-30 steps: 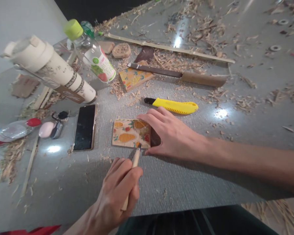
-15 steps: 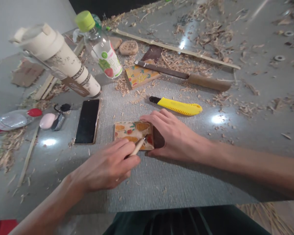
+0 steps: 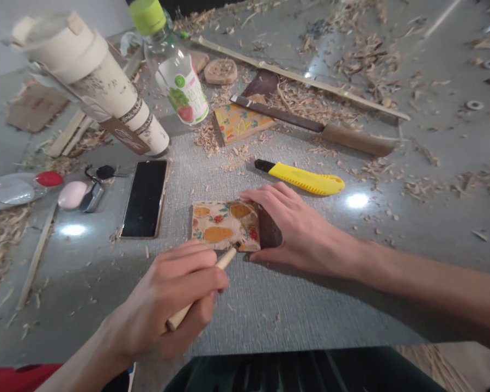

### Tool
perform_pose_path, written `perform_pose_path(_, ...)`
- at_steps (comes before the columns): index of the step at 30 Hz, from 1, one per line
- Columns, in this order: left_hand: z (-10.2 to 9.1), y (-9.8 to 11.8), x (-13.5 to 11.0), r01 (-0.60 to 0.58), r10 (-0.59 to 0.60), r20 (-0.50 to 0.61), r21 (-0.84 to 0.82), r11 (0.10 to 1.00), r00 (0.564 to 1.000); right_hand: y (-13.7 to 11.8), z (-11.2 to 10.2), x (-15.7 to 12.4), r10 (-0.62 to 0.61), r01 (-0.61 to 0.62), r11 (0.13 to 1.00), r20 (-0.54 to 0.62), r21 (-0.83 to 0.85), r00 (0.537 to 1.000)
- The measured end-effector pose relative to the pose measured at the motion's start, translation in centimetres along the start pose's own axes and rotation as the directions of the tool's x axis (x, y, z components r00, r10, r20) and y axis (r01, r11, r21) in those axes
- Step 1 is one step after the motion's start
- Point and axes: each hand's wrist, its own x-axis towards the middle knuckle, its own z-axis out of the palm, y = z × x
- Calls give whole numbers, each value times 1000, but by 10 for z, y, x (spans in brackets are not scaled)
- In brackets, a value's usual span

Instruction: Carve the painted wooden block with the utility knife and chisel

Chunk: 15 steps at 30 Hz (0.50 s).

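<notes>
Head view: left hand (image 3: pixel 183 283) grips wooden-handled tool (image 3: pixel 227 258), tip at 5 o'clock of patterned block (image 3: pixel 226 224). Right hand (image 3: pixel 296 227) clasps block's 3 o'clock end on table (image 3: pixel 265 310).

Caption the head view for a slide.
Left hand holds a slender, pale wooden-handled tool at a flat, rectangular, orange-and-red-patterned block steadied by the right hand.

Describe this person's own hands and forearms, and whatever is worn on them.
The bare, ungloved left hand and the bare, ungloved right hand show no ring. Neither the left forearm nor the right forearm shows a sleeve, watch, bracelet or marking. At the bottom edge, dark greenish clothing with folds covers the lap.
</notes>
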Motion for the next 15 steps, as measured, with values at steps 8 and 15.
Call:
perform_pose_path(8,18,7,4,51,-46,-66,88,995,997,1,0,1,13,-13,1000,-37,-6,999)
perform_pose_path(15,24,6,-10,-71,201,-337,360,930,920,2,-1,-1,-18,18,1000,-30,-6,999)
